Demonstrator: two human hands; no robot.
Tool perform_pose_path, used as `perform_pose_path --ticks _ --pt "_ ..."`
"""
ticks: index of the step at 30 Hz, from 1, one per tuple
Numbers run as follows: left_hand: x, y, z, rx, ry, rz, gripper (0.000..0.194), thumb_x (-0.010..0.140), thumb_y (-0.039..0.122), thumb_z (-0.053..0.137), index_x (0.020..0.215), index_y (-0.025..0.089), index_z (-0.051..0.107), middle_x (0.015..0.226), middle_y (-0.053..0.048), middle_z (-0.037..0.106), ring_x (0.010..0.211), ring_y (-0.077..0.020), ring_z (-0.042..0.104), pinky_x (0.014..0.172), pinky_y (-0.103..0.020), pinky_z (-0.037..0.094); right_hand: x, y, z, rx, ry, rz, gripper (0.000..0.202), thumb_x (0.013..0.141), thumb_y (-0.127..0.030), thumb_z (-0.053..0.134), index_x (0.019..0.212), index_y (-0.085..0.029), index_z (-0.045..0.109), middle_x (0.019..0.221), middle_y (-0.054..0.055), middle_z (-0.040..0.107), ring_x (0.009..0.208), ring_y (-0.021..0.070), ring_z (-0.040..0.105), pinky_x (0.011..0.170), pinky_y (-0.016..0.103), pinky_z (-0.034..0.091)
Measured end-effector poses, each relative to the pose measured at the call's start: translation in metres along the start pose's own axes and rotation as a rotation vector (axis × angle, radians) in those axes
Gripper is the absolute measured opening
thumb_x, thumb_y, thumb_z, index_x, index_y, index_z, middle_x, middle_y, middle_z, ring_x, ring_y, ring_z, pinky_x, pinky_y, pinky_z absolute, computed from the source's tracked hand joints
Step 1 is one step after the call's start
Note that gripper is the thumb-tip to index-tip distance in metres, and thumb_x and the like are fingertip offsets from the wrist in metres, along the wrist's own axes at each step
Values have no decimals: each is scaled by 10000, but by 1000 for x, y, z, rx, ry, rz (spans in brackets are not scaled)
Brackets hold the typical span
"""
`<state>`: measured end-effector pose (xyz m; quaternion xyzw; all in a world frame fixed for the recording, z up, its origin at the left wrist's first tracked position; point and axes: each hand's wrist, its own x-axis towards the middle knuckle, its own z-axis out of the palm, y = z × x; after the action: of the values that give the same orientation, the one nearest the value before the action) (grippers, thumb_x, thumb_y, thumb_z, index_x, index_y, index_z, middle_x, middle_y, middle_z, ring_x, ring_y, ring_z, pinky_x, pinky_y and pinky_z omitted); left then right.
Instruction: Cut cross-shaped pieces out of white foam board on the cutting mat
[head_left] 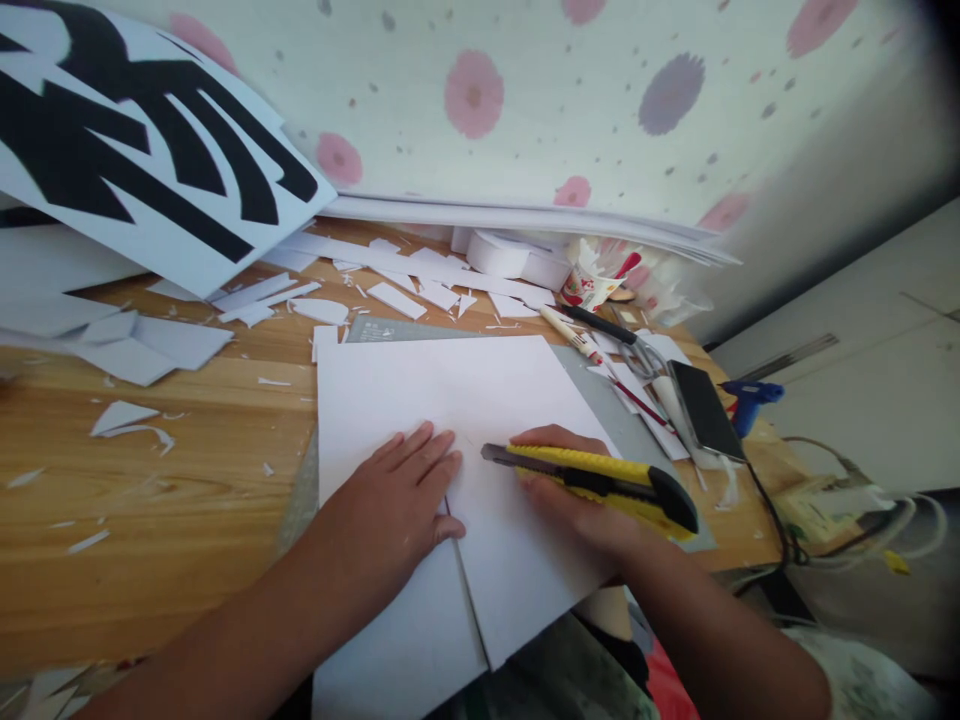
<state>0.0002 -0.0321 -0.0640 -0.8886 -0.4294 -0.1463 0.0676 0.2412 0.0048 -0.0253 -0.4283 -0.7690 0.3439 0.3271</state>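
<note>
Knife: the yellow knife (607, 468) sits in the centre of the frame, its nose aimed toward the left hand (409, 490), just beside the fingertips; a slip, or a stroke dragged leftward, could nick a finger; whether any blade is out or touching cannot be made out.
Slit: a dark slit (470, 595) runs from beside the left thumb to the lower centre; if the left hand's pressure eased, the two sides might shift and send a stroke crooked.
Near edge: the lower end of the white board (484, 500) seems to jut past the table (225, 450); leaning there could bend or tip it.
Board: centre to lower centre of the frame, over the cutting mat (301, 505); directly beneath the left palm and below the right hand (581, 515); bare between the two.
Left hand: spread flat, palm down, fingers near together, thumb out beside the slit; it grips nothing.
Right hand: fingers wrapped round the knife, well closed; whether they rest on the board is hard to tell.
Surroundings: paper scraps (394, 300) at upper centre; a phone (705, 410) and blue glue gun (750, 402) at right.
</note>
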Motion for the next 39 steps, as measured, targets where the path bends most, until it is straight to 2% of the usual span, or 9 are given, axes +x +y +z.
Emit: perform_pose_path --ticks 4,6,9,11,14,19,26,33,39 --pt "0 -1 0 -29 -69 -23 525 866 375 727 1293 78 653 1392 -218 598 1282 -420 572 1013 -573 532 -6 -14 9 -35 61 45 192 785 -248 655 966 -188 677 782 26 753 638 155 692 588 236 564" --pt "0 -2 0 -53 -110 -44 418 948 254 587 1332 95 628 1440 -196 556 1327 -399 532 1050 -567 503 -9 -21 15 -73 94 55 165 774 -238 649 931 -190 658 714 7 726 570 139 661 549 225 546" --pt "-1 -3 -2 -104 -188 -90 482 941 68 408 1385 118 587 1496 -161 495 1377 -359 480 1099 -548 458 -15 -29 25 -100 154 55 152 774 -244 636 918 -196 637 673 -10 695 544 133 638 528 222 530" --pt "0 -3 -4 -140 -225 -120 527 924 31 368 1400 124 572 1515 -149 474 1404 -340 449 1131 -541 422 -19 -31 32 -112 192 60 141 785 -255 633 915 -201 636 696 -4 701 568 140 648 537 226 530" --pt "1 -2 -6 -177 -229 -145 506 938 53 369 1392 131 578 1518 -149 475 1424 -327 426 1152 -541 392 -25 -33 41 -154 272 68 120 787 -263 639 894 -209 630 717 7 714 586 152 667 536 232 533" --pt "2 -1 -6 -186 -180 -133 394 981 172 471 1348 152 612 1475 -151 545 1395 -337 472 1140 -539 406 -32 -34 53 -205 368 97 121 785 -264 660 888 -227 608 675 -6 709 563 165 672 544 246 549" --pt "2 -2 -3 -201 -144 -112 362 969 164 515 1310 118 627 1451 -178 570 1383 -358 488 1120 -552 421 -40 -37 67 -175 480 81 110 780 -296 656 825 -230 580 621 -8 671 508 161 622 508 254 519" --pt "1 -1 -1 -196 -123 -115 356 982 170 477 1308 130 615 1460 -159 567 1392 -337 481 1134 -519 412 -44 -45 74 -191 499 93 119 783 -304 639 774 -243 538 594 -15 638 487 146 579 483 243 497" --pt "2 -2 -4 -197 -124 -106 328 972 155 463 1250 144 637 1425 -140 600 1366 -326 510 1116 -503 435 -49 -62 77 -337 452 152 162 770 -258 660 730 -254 503 569 -28 605 483 145 576 484 237 482"
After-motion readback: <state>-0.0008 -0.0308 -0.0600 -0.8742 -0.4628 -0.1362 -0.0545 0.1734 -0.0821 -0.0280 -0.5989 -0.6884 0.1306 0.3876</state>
